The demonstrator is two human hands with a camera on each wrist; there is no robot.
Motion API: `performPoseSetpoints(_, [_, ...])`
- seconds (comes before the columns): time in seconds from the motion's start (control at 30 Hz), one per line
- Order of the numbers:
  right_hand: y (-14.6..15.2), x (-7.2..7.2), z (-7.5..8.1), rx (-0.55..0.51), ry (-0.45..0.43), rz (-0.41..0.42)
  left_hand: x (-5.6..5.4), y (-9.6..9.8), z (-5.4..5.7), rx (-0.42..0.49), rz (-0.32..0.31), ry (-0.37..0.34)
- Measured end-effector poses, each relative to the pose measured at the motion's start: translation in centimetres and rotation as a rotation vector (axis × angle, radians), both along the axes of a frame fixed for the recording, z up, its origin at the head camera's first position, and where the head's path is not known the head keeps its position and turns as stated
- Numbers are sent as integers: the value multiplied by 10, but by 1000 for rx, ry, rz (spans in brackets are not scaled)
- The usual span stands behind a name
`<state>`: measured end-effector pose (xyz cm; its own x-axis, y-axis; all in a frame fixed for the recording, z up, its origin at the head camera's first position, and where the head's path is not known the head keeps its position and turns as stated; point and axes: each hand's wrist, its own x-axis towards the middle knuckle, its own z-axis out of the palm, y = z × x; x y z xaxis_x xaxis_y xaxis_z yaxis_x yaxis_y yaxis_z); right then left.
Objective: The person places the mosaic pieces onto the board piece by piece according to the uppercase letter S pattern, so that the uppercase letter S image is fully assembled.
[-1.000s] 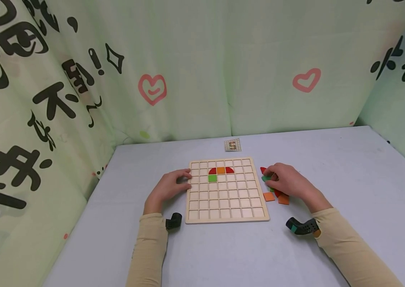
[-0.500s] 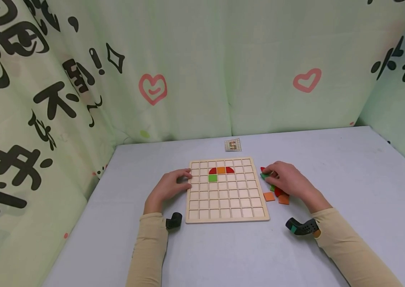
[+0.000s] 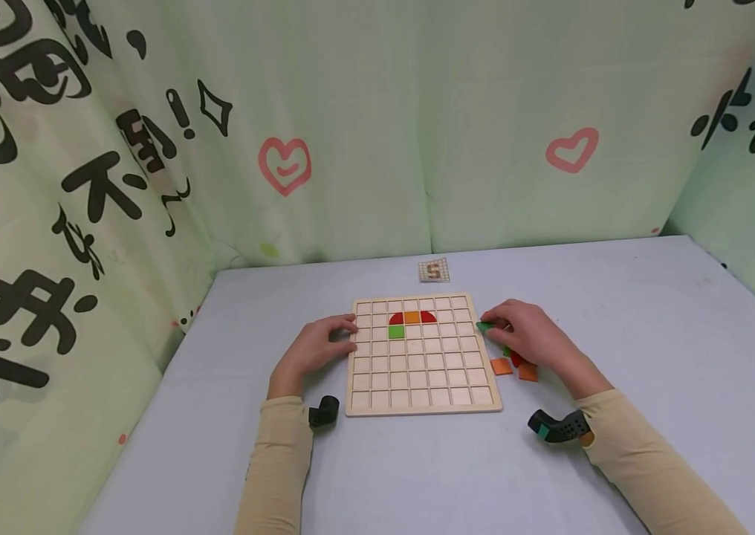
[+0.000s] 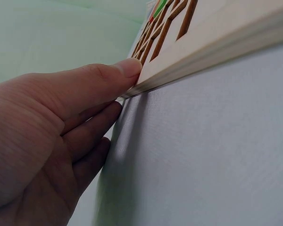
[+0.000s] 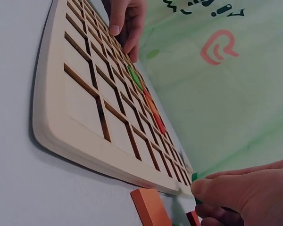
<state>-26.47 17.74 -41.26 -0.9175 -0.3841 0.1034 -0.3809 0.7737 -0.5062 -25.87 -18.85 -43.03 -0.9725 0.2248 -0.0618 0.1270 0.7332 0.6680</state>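
Observation:
A wooden grid board (image 3: 424, 401) lies on the table. Set in its upper cells are two red rounded pieces (image 3: 429, 317), an orange square (image 3: 412, 318) between them, and a light green square (image 3: 396, 332) beneath the left one. My left hand (image 3: 317, 345) is at the board's left edge; in the left wrist view its thumb (image 4: 99, 84) touches the rim, with fairly straight fingers. Just off the right edge, my right hand (image 3: 531, 334) pinches a darker green piece (image 3: 484, 326) between thumb and fingers. In the right wrist view, only a sliver of this green piece (image 5: 195, 177) shows.
Loose pieces lie right of the board, partly under my right hand: two orange squares (image 3: 501, 366), a red piece (image 3: 517, 359) and a bit of green. A small patterned card (image 3: 434, 270) lies behind the board. A printed curtain (image 3: 364, 148) encloses the table.
My right hand has drawn the dark green piece out of the loose pieces and moved it left to the board's right edge. My left hand has stayed in place.

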Motion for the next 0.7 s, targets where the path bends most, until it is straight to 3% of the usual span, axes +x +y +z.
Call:
performPoseSetpoints(0.23, [-17, 2, -1, 16, -2, 108, 0, -1, -3, 6, -2, 3])
performPoseSetpoints(0.5, [-62, 3, 5, 69, 43, 272, 1, -2, -2, -7, 11, -3])
performPoseSetpoints(0.7, [-94, 1, 2, 94, 72, 331, 0, -1, 0, -7, 3, 2])
